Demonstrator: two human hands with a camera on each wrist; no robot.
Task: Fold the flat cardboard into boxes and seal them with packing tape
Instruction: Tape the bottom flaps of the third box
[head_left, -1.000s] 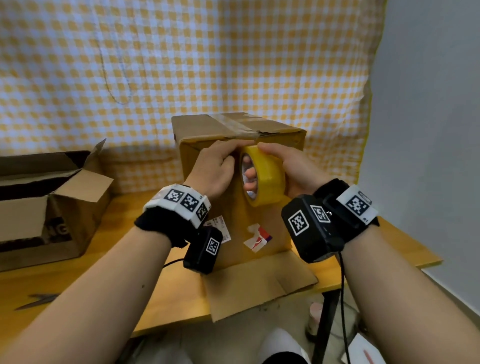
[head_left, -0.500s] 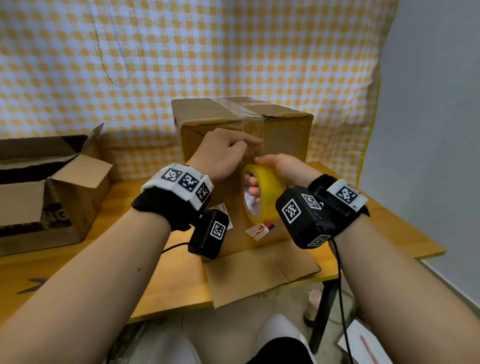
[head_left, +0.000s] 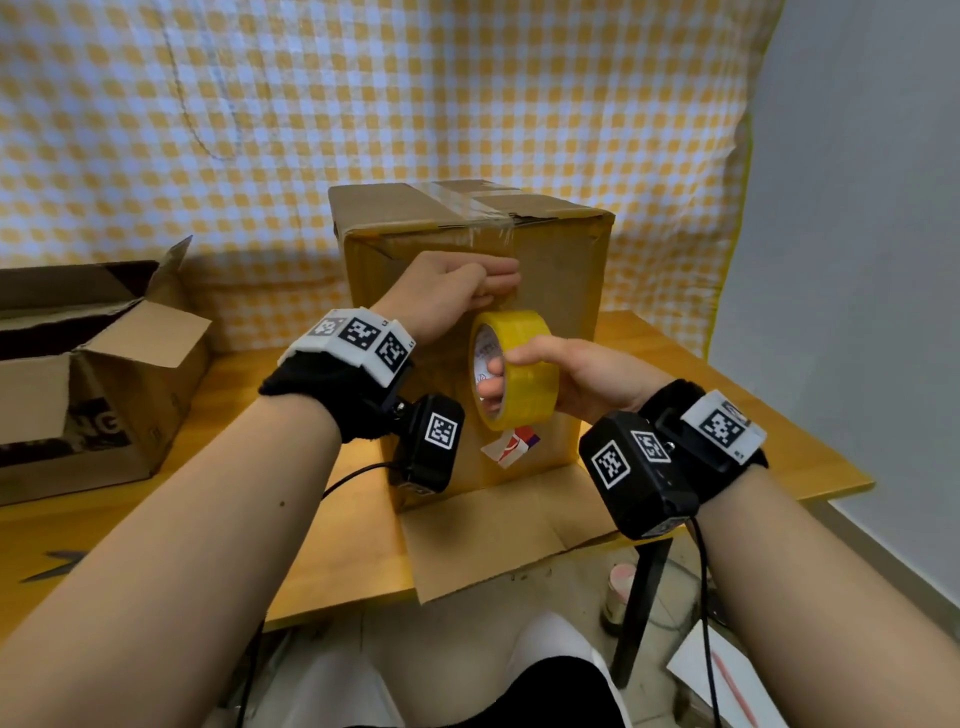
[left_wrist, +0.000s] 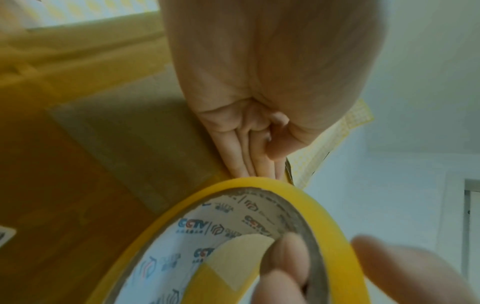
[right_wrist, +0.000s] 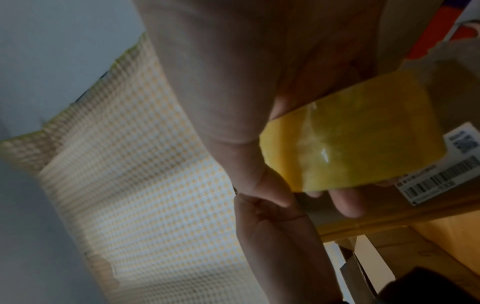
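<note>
Head view: the left hand (head_left: 457, 296) presses flat, fingers straight together, on the near face of the upright cardboard box (head_left: 561, 270). Just below those fingertips, the right hand (head_left: 582, 374) grips the yellow packing tape roll (head_left: 519, 374), thumb over the rim, fingers through the core, against the box's face.

Left wrist view: straight fingers (left_wrist: 249, 156) lie on cardboard, tips touching the roll (left_wrist: 335, 224).

Right wrist view: the thumb (right_wrist: 262, 181) and fingers clasp the roll (right_wrist: 358, 139); a barcode label (right_wrist: 441, 179) lies beyond the fingertips.
</note>
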